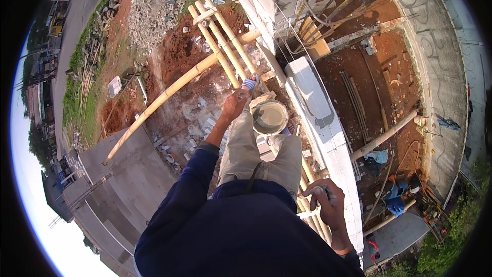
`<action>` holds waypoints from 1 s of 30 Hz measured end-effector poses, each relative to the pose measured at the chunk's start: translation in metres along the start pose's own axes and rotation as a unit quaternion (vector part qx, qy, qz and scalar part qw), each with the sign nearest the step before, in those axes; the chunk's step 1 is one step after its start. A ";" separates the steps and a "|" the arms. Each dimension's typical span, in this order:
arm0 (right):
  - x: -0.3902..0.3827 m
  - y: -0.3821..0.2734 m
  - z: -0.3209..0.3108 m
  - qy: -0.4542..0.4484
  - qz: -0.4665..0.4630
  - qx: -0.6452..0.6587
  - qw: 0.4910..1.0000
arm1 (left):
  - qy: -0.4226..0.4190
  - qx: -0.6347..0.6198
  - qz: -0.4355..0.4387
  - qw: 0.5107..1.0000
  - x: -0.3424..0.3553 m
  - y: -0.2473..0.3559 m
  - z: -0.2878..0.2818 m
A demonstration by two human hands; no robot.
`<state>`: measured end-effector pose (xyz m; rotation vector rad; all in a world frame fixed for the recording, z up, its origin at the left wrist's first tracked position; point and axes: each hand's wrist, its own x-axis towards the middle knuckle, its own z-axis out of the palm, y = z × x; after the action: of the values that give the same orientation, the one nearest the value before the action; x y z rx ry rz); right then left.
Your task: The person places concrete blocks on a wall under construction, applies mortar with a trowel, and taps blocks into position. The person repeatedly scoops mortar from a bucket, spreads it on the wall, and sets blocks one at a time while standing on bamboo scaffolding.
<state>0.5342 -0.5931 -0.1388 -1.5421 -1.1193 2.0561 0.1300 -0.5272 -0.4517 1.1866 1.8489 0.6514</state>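
Standing high on bamboo scaffold (225, 46), bucket (270, 117) of grey mortar sitting between the feet beside the block wall (312, 92). Left hand (236, 103) resting loosely closed on the knee, holding nothing visible. Right hand (328, 202) curling round something small, hard telling what. Risking a nudged bucket tipping off the poles, probably from a shifting foot.

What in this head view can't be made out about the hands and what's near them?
- Right hand: curled closed; what it grips, if anything, is hidden by its own fingers.
- Left hand: palm side faces away, so contact with the knee or bamboo poles is unclear.
- Bucket: near rim hidden behind the knees; grey contents too small to identify.
- Feet: mostly hidden by legs.
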 end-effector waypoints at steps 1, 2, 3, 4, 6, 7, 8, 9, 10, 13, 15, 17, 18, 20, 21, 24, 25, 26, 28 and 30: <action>0.017 0.059 0.014 0.050 0.023 0.039 0.998 | -0.008 0.039 -0.013 0.999 -0.010 -0.032 0.003; 0.031 0.104 0.020 0.111 0.046 -0.025 0.992 | -0.027 0.073 -0.025 0.997 -0.023 -0.054 0.005; 0.038 0.181 0.008 0.128 0.073 -0.168 0.975 | -0.034 0.111 -0.064 0.991 -0.045 -0.077 0.003; 0.041 0.259 -0.009 0.155 0.123 -0.208 0.958 | -0.050 0.141 -0.090 0.985 -0.064 -0.091 0.009; 0.032 0.344 -0.020 0.218 0.246 -0.135 0.935 | -0.045 0.146 -0.172 0.973 -0.111 -0.136 0.012; 0.028 0.366 -0.015 0.239 0.312 -0.019 0.919 | -0.056 0.175 -0.182 0.966 -0.146 -0.180 0.001; 0.024 0.377 -0.010 0.250 0.374 0.100 0.887 | -0.076 0.212 -0.191 0.955 -0.177 -0.221 -0.013; 0.028 0.368 -0.002 0.237 0.408 0.229 0.851 | -0.128 0.271 -0.177 0.938 -0.200 -0.251 -0.023; 0.031 0.357 0.005 0.227 0.432 0.354 0.798 | -0.308 0.447 -0.026 0.839 -0.208 -0.270 -0.028; 0.040 0.364 0.005 0.118 0.265 0.206 0.935 | -0.251 0.121 -0.334 0.901 -0.229 -0.284 -0.016; 0.029 0.334 -0.022 0.118 0.290 0.109 0.943 | -0.270 0.368 0.019 0.889 -0.251 -0.268 0.012; 0.000 0.287 -0.040 0.111 0.226 0.153 0.955 | -0.196 0.309 -0.026 0.930 -0.273 -0.268 0.019; -0.011 0.294 -0.050 0.130 0.172 0.208 0.954 | -0.161 0.278 -0.038 0.946 -0.275 -0.264 0.025; -0.015 0.309 -0.071 0.208 0.100 0.221 0.947 | -0.136 0.253 -0.061 0.956 -0.279 -0.252 0.032; -0.015 0.322 -0.086 0.218 0.111 0.192 0.950 | -0.124 0.235 -0.074 0.961 -0.278 -0.241 0.039; -0.005 0.365 -0.085 0.258 0.036 -0.134 0.956 | -0.190 0.348 0.031 0.918 -0.265 -0.235 0.010; -0.008 0.362 -0.089 0.230 0.096 -0.188 0.950 | -0.160 0.306 0.055 0.937 -0.271 -0.228 0.006; -0.014 0.358 -0.085 0.256 0.057 -0.207 0.942 | -0.134 0.260 0.078 0.953 -0.278 -0.218 0.007; -0.024 0.357 -0.090 0.218 0.062 -0.305 0.925 | -0.133 0.316 0.115 0.932 -0.269 -0.184 0.011; -0.025 0.364 -0.092 0.177 0.107 -0.232 0.950 | -0.095 0.253 -0.009 0.963 -0.253 -0.152 0.010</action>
<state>0.6943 -0.8053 -0.4057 -2.2394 -1.4015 1.5999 0.1198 -0.8207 -0.4823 1.4930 1.9128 0.0376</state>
